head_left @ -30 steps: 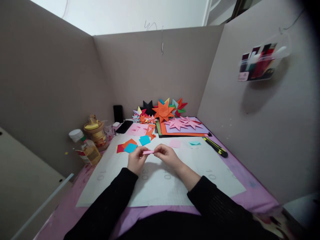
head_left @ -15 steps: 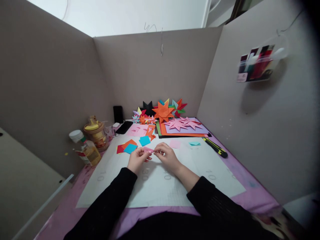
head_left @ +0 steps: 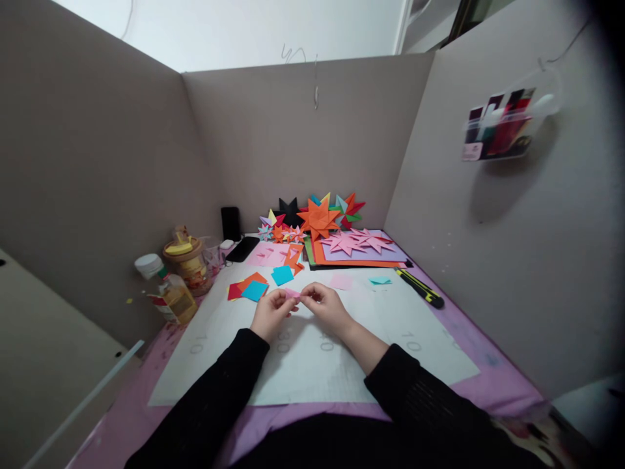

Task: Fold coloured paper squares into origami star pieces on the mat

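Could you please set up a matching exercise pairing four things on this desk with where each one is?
Things:
1. small pink paper
2. utility knife
3. bottle
4. big orange star

Places:
A. at the back wall, among other folded stars
B. pinched between the left hand and the right hand
C. at the left edge of the white mat
D. at the right edge of the white mat

Pairs: 1-B, 2-D, 3-C, 4-A

I see one small pink folded paper piece (head_left: 293, 294), a narrow flattened strip, lifted just above the white cutting mat (head_left: 415, 339), lying roughly level.
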